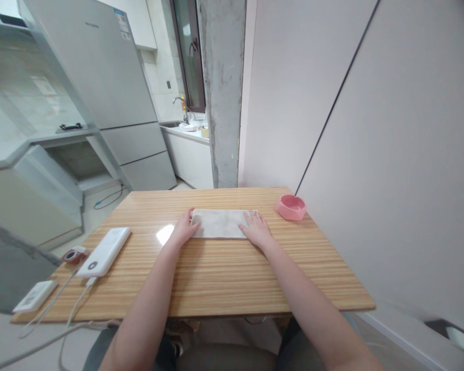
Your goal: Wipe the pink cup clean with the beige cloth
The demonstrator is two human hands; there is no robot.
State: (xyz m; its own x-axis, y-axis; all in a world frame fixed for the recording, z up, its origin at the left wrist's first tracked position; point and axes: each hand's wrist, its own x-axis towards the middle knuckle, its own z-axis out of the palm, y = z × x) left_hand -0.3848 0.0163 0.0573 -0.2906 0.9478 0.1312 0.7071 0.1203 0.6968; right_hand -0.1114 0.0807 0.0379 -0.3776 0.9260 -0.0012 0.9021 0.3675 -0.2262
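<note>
Off-white, flat rectangular cloth [219,224] lies on the striped wood-grain tabletop [224,281], toward its far side. Your left hand [183,230] frames its left end, your right hand [257,231] rests over the right; both grips spread apart, likely keeping it flat.

Cloth [218,224] on table [224,283], power bank [108,250] left, bowl [291,210] right.

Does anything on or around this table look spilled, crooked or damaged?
The pale cloth lies flat, with no spill visible. What stands out is the grey column beyond the table, rough and patchy beside the smooth wall.
</note>
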